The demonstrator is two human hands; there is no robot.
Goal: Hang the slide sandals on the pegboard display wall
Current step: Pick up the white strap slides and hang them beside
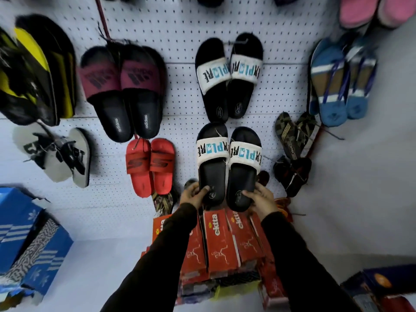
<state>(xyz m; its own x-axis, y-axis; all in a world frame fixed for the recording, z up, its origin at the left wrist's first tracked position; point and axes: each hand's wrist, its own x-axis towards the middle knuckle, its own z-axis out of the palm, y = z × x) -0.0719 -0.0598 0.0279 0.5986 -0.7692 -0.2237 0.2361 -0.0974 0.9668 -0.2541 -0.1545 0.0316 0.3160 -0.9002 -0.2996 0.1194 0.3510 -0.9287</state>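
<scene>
A pair of black slide sandals with white "EXPLORE" straps (pixel 227 163) is held upright against the white pegboard wall (pixel 180 30), toes up. My left hand (pixel 194 194) grips the heel of the left slide and my right hand (pixel 262 199) grips the heel of the right one. A thin string shows at the top of the pair. Directly above hangs an identical black-and-white pair (pixel 228 77) on a metal peg.
Maroon-strap black slides (pixel 122 91) and red slides (pixel 149 166) hang to the left, blue sandals (pixel 337 82) and dark patterned sandals (pixel 295 136) to the right. Red shoe boxes (pixel 222 244) are stacked below my hands. Blue boxes (pixel 29 239) sit lower left.
</scene>
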